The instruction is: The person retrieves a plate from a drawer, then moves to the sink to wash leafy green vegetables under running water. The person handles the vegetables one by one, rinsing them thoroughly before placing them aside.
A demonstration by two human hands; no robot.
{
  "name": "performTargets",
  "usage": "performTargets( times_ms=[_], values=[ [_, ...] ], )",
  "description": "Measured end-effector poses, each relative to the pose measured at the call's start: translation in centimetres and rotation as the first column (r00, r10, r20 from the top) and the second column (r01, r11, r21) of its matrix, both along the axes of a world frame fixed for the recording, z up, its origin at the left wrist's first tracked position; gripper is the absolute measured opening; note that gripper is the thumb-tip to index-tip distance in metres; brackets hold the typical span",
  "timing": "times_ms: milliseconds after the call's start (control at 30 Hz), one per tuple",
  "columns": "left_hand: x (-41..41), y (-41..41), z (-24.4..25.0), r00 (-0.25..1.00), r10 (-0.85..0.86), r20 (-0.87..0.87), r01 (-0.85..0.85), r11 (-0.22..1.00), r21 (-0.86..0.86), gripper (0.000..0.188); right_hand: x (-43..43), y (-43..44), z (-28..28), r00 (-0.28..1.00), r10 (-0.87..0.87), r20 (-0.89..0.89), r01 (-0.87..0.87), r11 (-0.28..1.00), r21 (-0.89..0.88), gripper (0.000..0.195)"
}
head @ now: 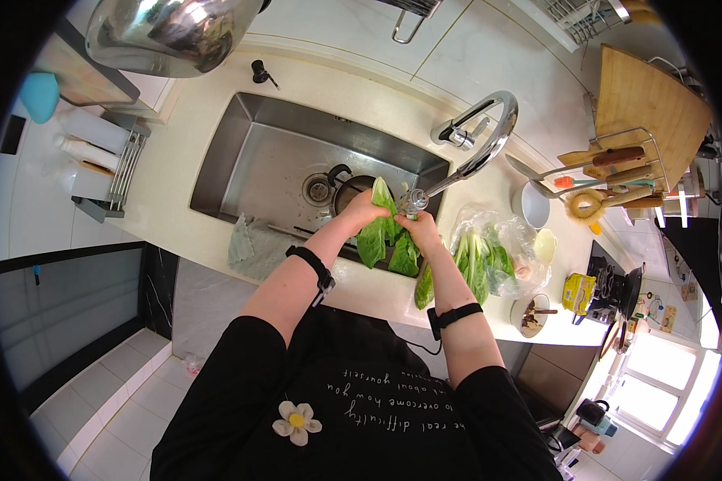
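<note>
Leafy green vegetable leaves (372,239) are between my two hands, over the right part of a stainless steel sink (265,156). My left hand (364,211) grips a leaf near its pale stem. My right hand (420,230) pinches the greens close under the spray head (416,198) of the chrome faucet (505,126); my fingertips are partly hidden there. Behind my left hand, a dark-handled pan (348,191) sits in the sink beside the drain (319,189). More leafy greens (473,264) lie on the counter right of my right forearm, against a clear plastic bag (532,264).
A grey cloth (256,249) hangs over the sink's front edge. At the right stand a white bowl (530,205), a bowl with food scraps (529,315), a yellow package (578,293) and a rack of utensils (620,157). A black stopper (260,71) lies behind the sink.
</note>
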State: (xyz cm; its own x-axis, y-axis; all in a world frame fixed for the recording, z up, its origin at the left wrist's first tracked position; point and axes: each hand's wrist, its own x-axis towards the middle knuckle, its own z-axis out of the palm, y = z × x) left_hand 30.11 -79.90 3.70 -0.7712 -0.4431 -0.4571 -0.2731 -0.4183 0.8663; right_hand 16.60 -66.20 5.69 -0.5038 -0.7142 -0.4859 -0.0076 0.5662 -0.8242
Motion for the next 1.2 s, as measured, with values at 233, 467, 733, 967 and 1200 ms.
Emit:
performTargets(
  times_ms=[233,467,733,967,1200],
  values=[
    [0.4,-0.2,1.5,0.992,-0.031,0.123,0.06,0.968,-0.244,0.043,-2.0,0.4,-1.1,0.99,-0.02,0.137,0.024,0.999,-0.031,0.022],
    [-0.4,0.3,1.8,1.0,-0.007,0.0,0.007,0.99,-0.14,0.042,-0.6,0.0,0.1,0.999,0.022,0.036,-0.022,1.0,0.003,0.023],
    [0.1,-0.5,1.0,0.984,-0.078,0.159,0.102,0.984,-0.149,0.042,-2.1,0.4,-0.2,0.999,0.038,0.034,-0.04,0.998,0.049,0.024],
    [-0.3,-0.4,1.7,0.985,-0.157,0.071,0.161,0.985,-0.063,0.042,-2.4,0.5,0.4,1.0,0.012,0.027,-0.013,0.999,0.034,0.027],
    [-1.4,1.1,-0.8,0.983,-0.176,0.045,0.182,0.956,-0.232,0.041,-1.4,-0.5,0.2,0.999,0.021,0.045,-0.021,1.0,-0.008,0.028]
  ],
)
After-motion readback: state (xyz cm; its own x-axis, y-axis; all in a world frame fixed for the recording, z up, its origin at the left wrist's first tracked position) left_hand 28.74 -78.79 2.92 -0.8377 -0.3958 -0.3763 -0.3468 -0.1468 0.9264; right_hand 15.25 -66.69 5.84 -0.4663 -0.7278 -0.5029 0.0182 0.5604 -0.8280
